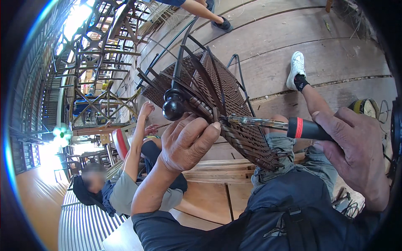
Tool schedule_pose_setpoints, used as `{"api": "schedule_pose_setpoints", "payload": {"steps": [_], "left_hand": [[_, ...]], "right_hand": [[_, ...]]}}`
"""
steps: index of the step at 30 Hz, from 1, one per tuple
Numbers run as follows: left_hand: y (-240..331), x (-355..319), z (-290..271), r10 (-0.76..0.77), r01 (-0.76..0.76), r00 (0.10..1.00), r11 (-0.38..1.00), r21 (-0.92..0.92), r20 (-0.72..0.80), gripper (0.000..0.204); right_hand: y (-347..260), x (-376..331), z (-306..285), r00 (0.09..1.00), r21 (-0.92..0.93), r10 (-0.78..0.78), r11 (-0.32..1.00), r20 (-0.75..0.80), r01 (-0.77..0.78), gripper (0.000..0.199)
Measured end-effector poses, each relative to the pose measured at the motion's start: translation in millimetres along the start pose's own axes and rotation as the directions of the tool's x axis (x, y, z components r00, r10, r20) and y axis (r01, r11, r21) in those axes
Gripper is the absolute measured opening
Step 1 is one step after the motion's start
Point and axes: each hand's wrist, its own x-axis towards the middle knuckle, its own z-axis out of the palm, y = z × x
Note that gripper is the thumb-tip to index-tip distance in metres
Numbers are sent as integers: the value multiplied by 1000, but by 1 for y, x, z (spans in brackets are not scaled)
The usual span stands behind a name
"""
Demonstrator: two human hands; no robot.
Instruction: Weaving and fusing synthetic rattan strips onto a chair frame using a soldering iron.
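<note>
A dark brown woven wicker chair with a black frame lies tipped across my lap. A glossy black ball-shaped knob ends one of its frame parts, just beyond my left hand. My left hand is closed, pinching a brown wicker strip at the wrapped edge. In my right hand is a screwdriver with a black handle and a red band. Its metal shaft points left, and the tip meets the weave beside my left fingertips. The exact tip is hidden among the strips.
At the left a co-worker sits close, one arm raised toward the chair. Stacked chair frames stand at the far left. Another person's leg shows at the top. Wooden boards lie beside me; a round tin stands right.
</note>
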Motion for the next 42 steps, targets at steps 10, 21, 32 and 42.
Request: {"api": "schedule_pose_setpoints", "payload": {"steps": [10,21,32,42], "left_hand": [[2,-2,-1,-24,24,999,1000,17,22,44],[1,-4,-1,-42,43,998,999,-19,49,45],[0,-5,0,-36,37,998,999,-32,44,44],[0,-3,1,-33,33,999,998,-57,-1,41]], "right_hand": [[-5,0,-1,1000,-27,-10,1000,3,10,49],[-10,-1,-6,1000,-71,-13,997,21,14,49],[-11,2,-10,997,-99,-7,995,79,15,50],[-27,10,-24,969,-254,61,967,241,3,46]]}}
